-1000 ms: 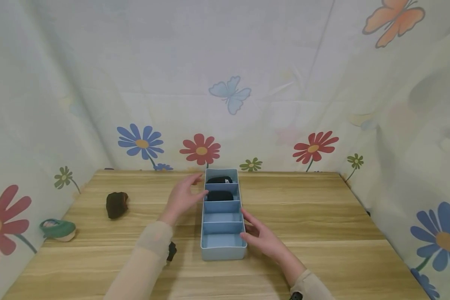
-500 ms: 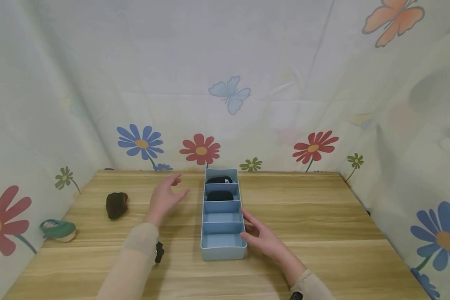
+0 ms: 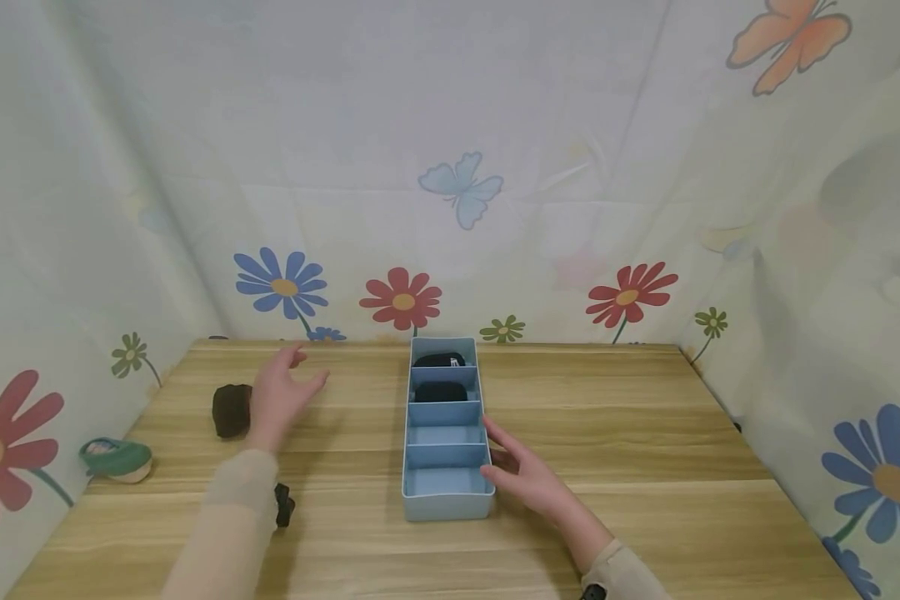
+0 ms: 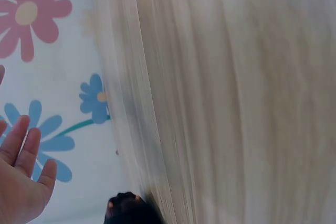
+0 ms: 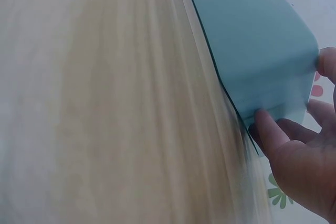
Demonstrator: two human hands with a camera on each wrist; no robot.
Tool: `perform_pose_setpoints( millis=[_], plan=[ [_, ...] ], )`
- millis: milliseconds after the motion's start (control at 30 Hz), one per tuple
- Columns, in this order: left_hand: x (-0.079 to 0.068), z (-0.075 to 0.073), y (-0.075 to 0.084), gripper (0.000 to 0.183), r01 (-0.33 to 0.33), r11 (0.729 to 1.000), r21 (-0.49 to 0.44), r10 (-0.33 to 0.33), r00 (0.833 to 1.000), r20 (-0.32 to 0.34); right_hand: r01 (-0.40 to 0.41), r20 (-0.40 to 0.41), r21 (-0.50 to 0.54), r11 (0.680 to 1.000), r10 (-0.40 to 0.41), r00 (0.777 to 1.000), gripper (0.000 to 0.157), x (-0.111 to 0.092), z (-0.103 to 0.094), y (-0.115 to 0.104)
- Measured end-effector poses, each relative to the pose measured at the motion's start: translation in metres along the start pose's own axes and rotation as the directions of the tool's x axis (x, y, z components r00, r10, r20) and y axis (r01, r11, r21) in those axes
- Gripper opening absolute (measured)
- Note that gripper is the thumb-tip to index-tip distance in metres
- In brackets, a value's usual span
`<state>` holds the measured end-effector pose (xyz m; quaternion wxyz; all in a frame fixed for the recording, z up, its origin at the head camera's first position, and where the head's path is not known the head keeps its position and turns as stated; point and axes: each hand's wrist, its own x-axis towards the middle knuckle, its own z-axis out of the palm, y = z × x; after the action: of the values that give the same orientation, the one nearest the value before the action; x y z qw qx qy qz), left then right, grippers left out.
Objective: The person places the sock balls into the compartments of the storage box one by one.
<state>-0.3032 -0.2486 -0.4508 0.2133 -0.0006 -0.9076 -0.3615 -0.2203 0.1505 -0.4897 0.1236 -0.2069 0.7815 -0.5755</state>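
Note:
A long pale-blue divided box (image 3: 447, 507) stands at the middle of the table. Its two far compartments each hold a black bundle, one with a white mark (image 3: 437, 361) and one plain (image 3: 440, 392); the two nearer ones show bare floors. My right hand (image 3: 528, 479) touches the box's right wall with its fingertips and thumb, fingers extended, as the right wrist view also shows. Over the table to the left is my left hand (image 3: 276, 398), fingers loosely bent and holding nothing. Just beside it lies a dark brown bundle (image 3: 231, 411), partly hidden by the hand.
A green rolled bundle with a beige underside (image 3: 123, 460) lies by the table's left edge. Flower-printed cloth (image 3: 330, 208) hangs behind and at both sides of the wooden table (image 3: 607, 433).
My left hand has moved left from the box's far end to beside the dark brown bundle. The right hand and the box have stayed in place.

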Motion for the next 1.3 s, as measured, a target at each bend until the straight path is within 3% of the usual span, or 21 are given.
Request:
perform_pose_setpoints(
  millis=[433,600,867,1300],
  plan=[
    [-0.002,-0.036,-0.025,0.075,0.095,0.993,0.067,-0.094,0.996,-0.010,-0.003,-0.001,0.005,1.000,0.003,1.000,0.072,-0.001,-0.001,-0.001],
    [-0.004,-0.042,-0.036,0.077,0.095,0.994,0.053,-0.095,0.995,-0.013,-0.001,0.001,0.013,1.000,0.001,1.000,0.073,-0.001,-0.001,-0.002],
    [-0.009,-0.052,-0.051,0.083,0.115,0.988,0.106,-0.116,0.993,0.003,-0.011,-0.017,-0.012,1.000,0.011,1.000,0.072,-0.001,-0.001,0.001],
    [-0.014,-0.053,-0.072,0.096,0.154,0.974,0.166,-0.165,0.985,0.055,-0.007,-0.006,-0.019,1.000,0.007,1.000,0.073,0.000,-0.001,-0.001]
  ],
)
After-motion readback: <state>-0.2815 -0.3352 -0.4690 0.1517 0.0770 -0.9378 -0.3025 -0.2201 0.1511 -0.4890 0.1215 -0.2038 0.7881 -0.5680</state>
